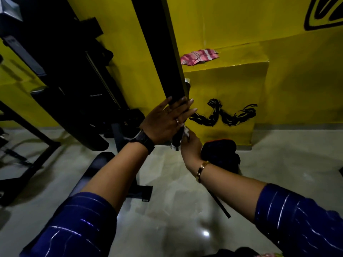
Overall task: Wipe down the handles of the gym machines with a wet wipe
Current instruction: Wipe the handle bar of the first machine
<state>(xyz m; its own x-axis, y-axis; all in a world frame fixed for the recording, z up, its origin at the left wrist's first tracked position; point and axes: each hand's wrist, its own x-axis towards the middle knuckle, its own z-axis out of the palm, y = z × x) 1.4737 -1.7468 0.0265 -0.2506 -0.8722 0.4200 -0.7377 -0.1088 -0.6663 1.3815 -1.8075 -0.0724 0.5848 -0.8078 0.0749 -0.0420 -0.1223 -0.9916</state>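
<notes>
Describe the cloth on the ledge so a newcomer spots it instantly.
Start at the yellow wall behind the slanting black beam. A ledge juts out right of that beam; the cloth lies crumpled on it. Nothing else there is pink-and-white striped.

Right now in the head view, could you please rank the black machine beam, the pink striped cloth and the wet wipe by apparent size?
1. black machine beam, largest by far.
2. pink striped cloth.
3. wet wipe, mostly hidden in the right hand, so its true size is unsure.
</notes>
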